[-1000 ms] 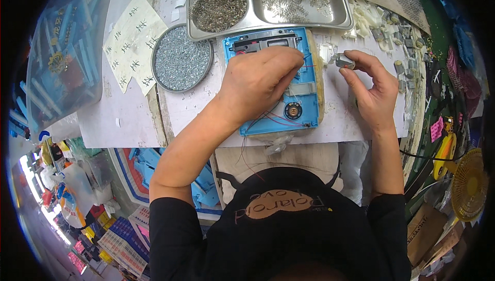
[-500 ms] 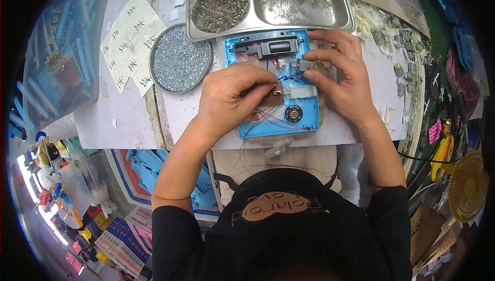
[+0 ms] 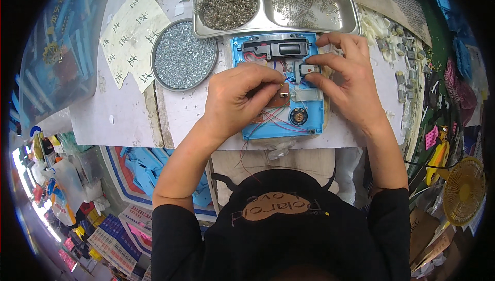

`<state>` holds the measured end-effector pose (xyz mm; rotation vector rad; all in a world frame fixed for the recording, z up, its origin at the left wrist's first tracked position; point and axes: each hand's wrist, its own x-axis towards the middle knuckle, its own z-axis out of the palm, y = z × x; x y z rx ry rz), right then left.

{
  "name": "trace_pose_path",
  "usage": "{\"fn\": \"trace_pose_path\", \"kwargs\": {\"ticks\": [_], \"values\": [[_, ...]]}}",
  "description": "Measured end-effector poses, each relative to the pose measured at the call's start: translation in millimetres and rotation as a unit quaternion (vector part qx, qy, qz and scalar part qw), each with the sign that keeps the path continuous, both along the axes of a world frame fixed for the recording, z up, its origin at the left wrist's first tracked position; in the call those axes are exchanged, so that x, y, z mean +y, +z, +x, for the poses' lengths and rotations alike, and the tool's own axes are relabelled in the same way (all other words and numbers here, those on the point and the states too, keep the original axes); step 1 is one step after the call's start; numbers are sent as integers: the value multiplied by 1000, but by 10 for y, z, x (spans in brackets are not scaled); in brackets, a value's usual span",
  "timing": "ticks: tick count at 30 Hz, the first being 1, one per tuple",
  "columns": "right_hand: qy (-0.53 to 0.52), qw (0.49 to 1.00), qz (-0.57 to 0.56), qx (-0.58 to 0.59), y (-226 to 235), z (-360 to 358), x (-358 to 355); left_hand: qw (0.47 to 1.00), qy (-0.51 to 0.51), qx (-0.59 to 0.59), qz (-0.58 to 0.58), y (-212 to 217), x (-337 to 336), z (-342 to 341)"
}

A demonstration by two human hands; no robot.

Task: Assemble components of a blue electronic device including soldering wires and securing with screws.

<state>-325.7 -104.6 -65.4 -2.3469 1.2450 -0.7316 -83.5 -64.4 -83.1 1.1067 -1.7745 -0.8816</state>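
Before us on the table [image 3: 185, 121] lies the open blue casing [image 3: 314, 113], speaker [image 3: 298, 116] nearest. Our left hand [image 3: 234, 95] pinches by the brown board [image 3: 281, 100], on what we cannot tell; our right hand [image 3: 353, 77] fingertip-grips a grey block [image 3: 309, 69], seemingly steadying it. Beyond, dish [image 3: 183, 89] and metal tray [image 3: 351, 18] sit apparently for easy reach.

A small, crowded assembly workshop for electrical plastic goods.
The table [image 3: 118, 124] carries an open blue casing [image 3: 312, 124] with wires and a speaker [image 3: 298, 116], a compartmented steel tray [image 3: 258, 29] of tiny metal parts, a round dish [image 3: 184, 89] of silvery pieces and rows of small grey parts [image 3: 411, 75]. Loose blue plastic pieces [image 3: 142, 170] are heaped below table level; a yellow fan [image 3: 464, 191] stands amid clutter.
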Motion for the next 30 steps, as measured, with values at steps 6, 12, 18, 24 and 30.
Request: {"fn": "trace_pose_path", "kwargs": {"ticks": [6, 12, 18, 24, 30], "values": [[0, 999, 35, -26, -93, -36, 7, 999, 9, 34, 41, 46, 7, -25], [-10, 997, 45, -59, -49, -40, -7, 992, 21, 56, 108, 99, 19, -35], [15, 992, 45, -120, 144, 198, 5, 986, 18, 93, 140, 122, -13, -81], [-4, 985, 94, -145, 88, 246, 13, 980, 40, 114, 157, 126, -45, -127], [-20, 993, -18, -112, 64, 247, 201, 974, 73, 130, 171, 171, -75, -183]]}}
